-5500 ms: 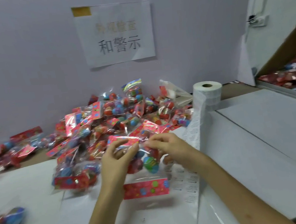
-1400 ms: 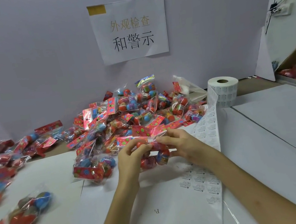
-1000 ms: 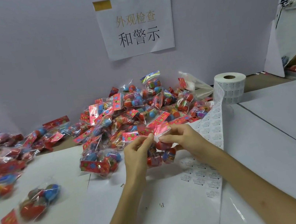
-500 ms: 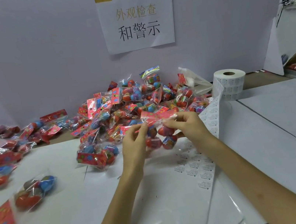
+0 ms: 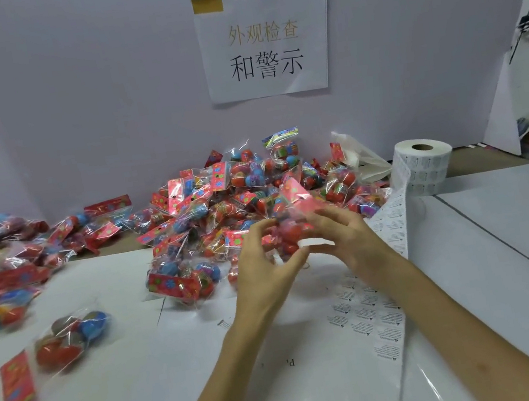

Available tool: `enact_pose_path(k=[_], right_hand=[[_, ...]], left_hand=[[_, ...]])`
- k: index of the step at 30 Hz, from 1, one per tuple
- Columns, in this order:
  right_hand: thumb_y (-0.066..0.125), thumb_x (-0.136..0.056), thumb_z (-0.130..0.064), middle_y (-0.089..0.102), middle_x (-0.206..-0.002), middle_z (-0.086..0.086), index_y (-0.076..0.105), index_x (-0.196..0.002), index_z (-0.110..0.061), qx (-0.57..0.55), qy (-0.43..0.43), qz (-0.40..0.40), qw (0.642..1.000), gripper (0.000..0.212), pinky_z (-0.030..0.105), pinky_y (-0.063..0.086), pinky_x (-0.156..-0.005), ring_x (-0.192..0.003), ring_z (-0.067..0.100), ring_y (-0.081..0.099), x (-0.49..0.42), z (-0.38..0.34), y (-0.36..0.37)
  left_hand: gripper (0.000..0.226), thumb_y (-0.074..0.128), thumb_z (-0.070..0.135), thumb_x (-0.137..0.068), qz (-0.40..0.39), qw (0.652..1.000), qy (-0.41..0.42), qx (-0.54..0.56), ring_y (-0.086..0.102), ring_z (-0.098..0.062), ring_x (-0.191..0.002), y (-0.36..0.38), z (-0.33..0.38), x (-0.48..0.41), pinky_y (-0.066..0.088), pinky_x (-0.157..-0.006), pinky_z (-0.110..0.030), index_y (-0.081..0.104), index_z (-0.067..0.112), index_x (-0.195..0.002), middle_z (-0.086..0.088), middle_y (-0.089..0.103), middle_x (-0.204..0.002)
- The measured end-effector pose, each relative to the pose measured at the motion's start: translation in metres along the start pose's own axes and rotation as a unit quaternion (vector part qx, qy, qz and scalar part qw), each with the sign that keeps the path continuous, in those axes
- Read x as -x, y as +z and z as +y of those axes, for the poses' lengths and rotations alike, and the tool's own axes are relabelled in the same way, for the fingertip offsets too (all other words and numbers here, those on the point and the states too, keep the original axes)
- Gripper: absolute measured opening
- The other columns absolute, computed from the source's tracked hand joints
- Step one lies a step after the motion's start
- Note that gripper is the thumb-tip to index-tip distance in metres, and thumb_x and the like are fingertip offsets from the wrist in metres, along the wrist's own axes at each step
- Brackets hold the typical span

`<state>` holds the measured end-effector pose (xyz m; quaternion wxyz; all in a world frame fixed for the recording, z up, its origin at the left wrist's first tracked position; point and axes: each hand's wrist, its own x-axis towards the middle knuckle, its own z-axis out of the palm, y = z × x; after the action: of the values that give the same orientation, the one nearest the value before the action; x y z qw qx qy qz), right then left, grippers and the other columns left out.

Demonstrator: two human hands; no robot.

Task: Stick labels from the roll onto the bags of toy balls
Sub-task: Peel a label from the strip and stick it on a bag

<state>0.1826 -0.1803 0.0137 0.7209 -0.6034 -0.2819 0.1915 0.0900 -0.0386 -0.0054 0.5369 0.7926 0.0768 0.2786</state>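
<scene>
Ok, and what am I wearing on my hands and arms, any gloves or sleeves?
Nothing that shows. The left hand and right hand are bare, with no gloves or rings that I can make out, though the picture is a little blurred there. The left forearm and right forearm are bare too: no sleeve, watch or wristband in view.

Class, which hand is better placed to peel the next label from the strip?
Likely right: the right hand lies beside the label strip; the left hand grips the bag, farther off.
</scene>
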Motion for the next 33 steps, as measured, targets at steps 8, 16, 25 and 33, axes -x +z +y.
enact_pose_path(k=[8,16,25,33], right_hand=[[0.068,-0.093,-0.012,0.077,-0.095,0.009,0.073,-0.099,-0.013,0.011,-0.018,0.05,0.999,0.008,0.026,0.056,-0.07,-0.079,0.019,0.07,0.0,-0.001,-0.005],[0.073,-0.087,-0.007,0.073,-0.083,-0.003,0.073,-0.087,-0.016,0.239,-0.101,0.306,0.916,0.009,0.018,0.049,-0.067,-0.071,0.007,0.064,-0.005,0.007,-0.019],[0.08,-0.076,-0.004,0.041,-0.144,0.011,0.056,-0.131,-0.016,0.356,-0.05,0.478,0.802,0.061,0.043,0.045,-0.092,-0.129,0.034,0.042,-0.005,0.004,-0.053],[0.074,-0.081,0.003,0.062,-0.123,0.01,0.045,-0.138,-0.011,0.081,0.103,0.4,0.907,0.065,0.042,0.059,-0.081,-0.094,0.025,0.067,-0.008,0.002,-0.058]], left_hand=[[0.029,0.072,0.034,-0.094,0.006,0.962,-0.188,0.197,0.075,-0.025,-0.094,-0.01,0.006,-0.005,0.061,-0.074,-0.036,0.061,0.019,-0.116,-0.009,0.075,-0.108],[0.019,0.069,0.022,-0.097,0.042,0.969,-0.167,0.178,0.077,-0.016,-0.079,-0.01,0.006,-0.003,0.052,-0.062,-0.034,0.059,0.01,-0.109,0.002,0.08,-0.084],[0.062,0.083,0.038,-0.081,0.12,0.985,-0.07,-0.102,0.069,-0.019,-0.097,-0.01,-0.005,-0.002,0.059,-0.086,-0.048,0.049,0.028,-0.131,0.006,0.071,-0.104],[0.072,0.083,0.021,-0.083,0.147,0.972,-0.043,-0.176,0.057,-0.023,-0.117,-0.011,-0.007,-0.006,0.053,-0.097,-0.037,0.042,0.022,-0.142,-0.003,0.046,-0.141]])
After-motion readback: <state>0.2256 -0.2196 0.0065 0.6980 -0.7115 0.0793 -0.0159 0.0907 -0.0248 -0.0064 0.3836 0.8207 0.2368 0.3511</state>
